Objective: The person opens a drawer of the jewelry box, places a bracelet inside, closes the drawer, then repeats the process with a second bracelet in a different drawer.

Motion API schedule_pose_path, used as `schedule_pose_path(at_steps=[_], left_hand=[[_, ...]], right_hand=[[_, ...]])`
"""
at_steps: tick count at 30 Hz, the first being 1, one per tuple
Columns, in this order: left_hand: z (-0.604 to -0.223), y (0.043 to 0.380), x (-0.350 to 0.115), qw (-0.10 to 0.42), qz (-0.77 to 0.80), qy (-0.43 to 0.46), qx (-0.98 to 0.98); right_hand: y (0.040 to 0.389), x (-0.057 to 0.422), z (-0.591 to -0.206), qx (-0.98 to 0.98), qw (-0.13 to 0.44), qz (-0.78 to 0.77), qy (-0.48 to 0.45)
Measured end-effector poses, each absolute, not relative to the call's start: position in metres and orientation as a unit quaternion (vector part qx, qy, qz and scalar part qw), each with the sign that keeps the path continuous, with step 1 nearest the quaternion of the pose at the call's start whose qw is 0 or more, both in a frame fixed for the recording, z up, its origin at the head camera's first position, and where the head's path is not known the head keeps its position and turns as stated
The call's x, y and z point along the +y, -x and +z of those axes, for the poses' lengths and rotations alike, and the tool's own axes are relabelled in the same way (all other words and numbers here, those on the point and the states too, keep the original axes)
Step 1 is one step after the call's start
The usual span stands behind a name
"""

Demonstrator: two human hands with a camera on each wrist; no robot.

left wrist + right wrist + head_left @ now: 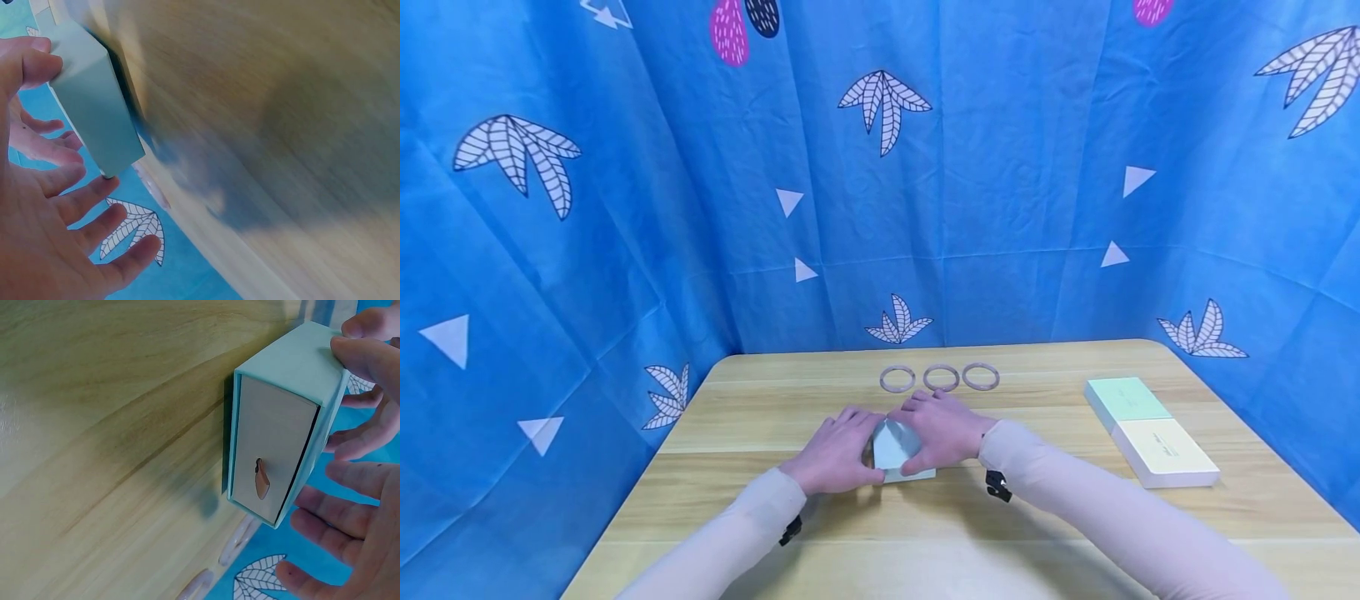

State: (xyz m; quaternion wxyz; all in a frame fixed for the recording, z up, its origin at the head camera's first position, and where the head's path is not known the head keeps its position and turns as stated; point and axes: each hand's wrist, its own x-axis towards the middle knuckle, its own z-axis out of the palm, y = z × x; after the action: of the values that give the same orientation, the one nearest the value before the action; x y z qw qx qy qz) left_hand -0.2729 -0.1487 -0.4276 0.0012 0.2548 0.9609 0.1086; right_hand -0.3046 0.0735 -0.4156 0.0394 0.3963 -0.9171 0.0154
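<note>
A small pale teal drawer box [895, 446] sits on the wooden table between both hands. My left hand [841, 454] pinches its left side, with the thumb [40, 65] at the near edge and the index fingertip at the far corner. From the right, my right hand [946, 432] grips it the same way, thumb [365, 359] at the near edge and fingers behind. The right wrist view shows the box's grey drawer front [275, 434] pushed in, with a small brown pull tab [261, 479]. Behind the hands, three purplish bangles [897, 390] lie in a row.
On the right of the table, a mint green box [1127, 398] and a cream box [1167, 448] lie end to end. A blue patterned curtain [1000, 208] hangs around the back and sides of the wooden table [760, 408].
</note>
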Motion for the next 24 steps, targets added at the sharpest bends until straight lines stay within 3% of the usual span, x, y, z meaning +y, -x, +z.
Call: schedule_pose_path(at_steps=[24], left_hand=[[-0.4336, 0.2695, -0.1503, 0.012, 0.117, -0.236, 0.965]], right_hand=[[0.302, 0.073, -0.42, -0.921, 0.029, 0.013, -0.389]])
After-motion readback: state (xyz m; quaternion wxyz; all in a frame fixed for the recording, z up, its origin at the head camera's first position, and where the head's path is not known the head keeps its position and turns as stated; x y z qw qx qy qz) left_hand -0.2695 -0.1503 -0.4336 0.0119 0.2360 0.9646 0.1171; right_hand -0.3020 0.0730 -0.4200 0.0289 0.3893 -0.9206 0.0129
